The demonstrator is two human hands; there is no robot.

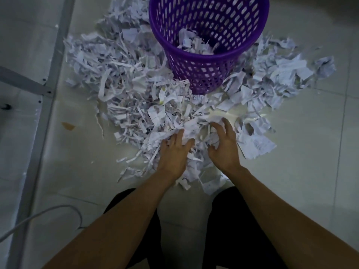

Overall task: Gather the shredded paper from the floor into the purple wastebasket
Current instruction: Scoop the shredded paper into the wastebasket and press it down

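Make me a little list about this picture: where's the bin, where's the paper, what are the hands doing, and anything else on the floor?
bin: purple wastebasket, upright, some scraps inside
paper: shredded paper heaped on the floor around the bin's base
left hand: fingers spread, pressing on the near heap
right hand: fingers bent, raking paper inward
else: white cable, grey metal frame, brown stain
done: mostly not

Both hands, left [174,150] and right [223,144], rest spread on the shredded paper [124,78] heaped on the floor [301,171] around the purple wastebasket [204,74], which holds some scraps already.
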